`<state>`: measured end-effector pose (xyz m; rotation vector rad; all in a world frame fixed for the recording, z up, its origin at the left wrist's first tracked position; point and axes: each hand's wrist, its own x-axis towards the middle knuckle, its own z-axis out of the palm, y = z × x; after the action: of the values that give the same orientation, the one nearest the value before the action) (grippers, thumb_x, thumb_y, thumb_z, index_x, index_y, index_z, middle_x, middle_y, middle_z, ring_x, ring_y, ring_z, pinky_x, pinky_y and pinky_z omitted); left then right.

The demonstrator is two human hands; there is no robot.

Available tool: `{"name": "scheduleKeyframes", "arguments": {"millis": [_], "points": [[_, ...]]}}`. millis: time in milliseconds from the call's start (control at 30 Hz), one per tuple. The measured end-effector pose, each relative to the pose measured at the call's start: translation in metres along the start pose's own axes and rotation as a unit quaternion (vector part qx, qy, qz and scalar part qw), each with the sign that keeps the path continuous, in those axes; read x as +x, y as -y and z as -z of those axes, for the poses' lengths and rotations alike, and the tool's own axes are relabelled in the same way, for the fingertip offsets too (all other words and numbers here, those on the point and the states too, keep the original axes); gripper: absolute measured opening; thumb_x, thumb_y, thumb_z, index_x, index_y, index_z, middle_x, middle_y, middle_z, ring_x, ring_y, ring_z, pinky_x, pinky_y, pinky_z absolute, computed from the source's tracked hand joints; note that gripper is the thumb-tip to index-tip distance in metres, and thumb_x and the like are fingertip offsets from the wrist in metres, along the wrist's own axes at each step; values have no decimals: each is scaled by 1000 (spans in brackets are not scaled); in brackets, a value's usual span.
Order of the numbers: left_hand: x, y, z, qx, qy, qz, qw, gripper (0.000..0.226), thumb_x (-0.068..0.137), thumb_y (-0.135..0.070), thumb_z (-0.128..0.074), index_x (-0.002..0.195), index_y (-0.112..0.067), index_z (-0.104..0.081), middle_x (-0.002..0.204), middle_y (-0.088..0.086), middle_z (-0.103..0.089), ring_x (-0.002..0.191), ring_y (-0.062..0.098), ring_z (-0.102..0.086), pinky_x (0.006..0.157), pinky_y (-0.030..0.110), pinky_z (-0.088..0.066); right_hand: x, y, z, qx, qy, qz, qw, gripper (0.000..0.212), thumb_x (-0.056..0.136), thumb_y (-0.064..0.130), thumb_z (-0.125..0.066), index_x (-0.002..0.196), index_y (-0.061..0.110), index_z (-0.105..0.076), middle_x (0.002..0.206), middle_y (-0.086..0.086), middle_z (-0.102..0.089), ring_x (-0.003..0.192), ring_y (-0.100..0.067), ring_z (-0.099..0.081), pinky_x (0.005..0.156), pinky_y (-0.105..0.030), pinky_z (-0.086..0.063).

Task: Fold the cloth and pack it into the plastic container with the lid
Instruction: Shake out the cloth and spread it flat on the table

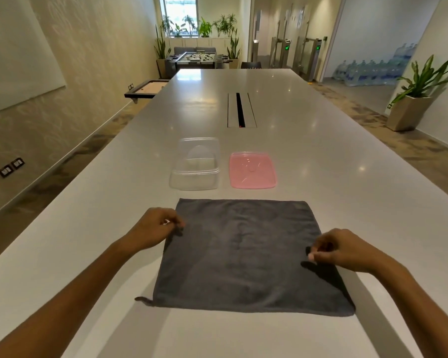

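Forearms [63, 301] cut off below cloth [243, 254]

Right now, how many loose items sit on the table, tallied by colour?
Grey: 1, the cloth, spread flat
Clear: 1, the plastic container, open, beyond the cloth
Pink: 1, the lid, lying beside the container, to its right
Total: 3

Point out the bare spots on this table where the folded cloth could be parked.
Free: the table right of the pink lid, the strip left of the clear container, and the stretch beyond both, around the cable slot. Crowded: the narrow gap between container, lid and the grey cloth, where the left hand and right hand work.
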<state>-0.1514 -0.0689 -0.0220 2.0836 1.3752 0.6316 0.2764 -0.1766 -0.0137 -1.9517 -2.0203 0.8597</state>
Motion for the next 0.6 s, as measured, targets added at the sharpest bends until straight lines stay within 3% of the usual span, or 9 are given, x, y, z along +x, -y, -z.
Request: {"name": "scheduleKeyframes", "arguments": {"millis": [100, 167, 333, 500, 600], "points": [[24, 5, -10, 24, -35, 2, 999, 18, 89, -7, -58, 90, -16, -73, 97, 3, -70, 89, 16, -63, 81, 21, -47, 17, 1, -2, -8, -43, 4, 999, 12, 82, 39, -68, 76, 28, -68, 75, 11, -68, 68, -7, -65, 58, -13, -45], [37, 7, -16, 38, -51, 2, 998, 16, 90, -8, -57, 93, -14, -72, 101, 5, -69, 91, 18, -61, 83, 23, -47, 29, 2, -2, -4, -63, 2, 998, 10, 84, 35, -67, 78, 28, -68, 77, 11, -68, 69, -7, -64, 61, -13, -45], [61, 9, -28, 90, -66, -4, 994, 20, 92, -13, -54, 105, -9, -68, 108, 11, -69, 93, 21, -62, 85, 25, -48, 62, 0, -4, -49, -151, -9, 987, 8, 87, 25, -64, 91, 20, -69, 92, -2, -66, 77, -12, -59, 65, -15, -42], [77, 14, -38, 129, -70, 13, 989, 31, 95, -14, -50, 124, -8, -60, 130, 10, -60, 116, 28, -56, 101, 33, -42, 93, -5, -4, -59, -222, -16, 973, 17, 90, 19, -60, 105, 15, -67, 108, -5, -65, 85, -16, -57, 76, -23, -44], [82, 19, -41, 146, -64, 17, 987, 30, 96, -18, -48, 122, -12, -61, 127, 9, -62, 112, 27, -58, 97, 33, -44, 111, -8, -2, -87, -236, -30, 967, 26, 94, 18, -54, 118, 14, -62, 125, -7, -61, 100, -24, -59, 83, -31, -49]]}}
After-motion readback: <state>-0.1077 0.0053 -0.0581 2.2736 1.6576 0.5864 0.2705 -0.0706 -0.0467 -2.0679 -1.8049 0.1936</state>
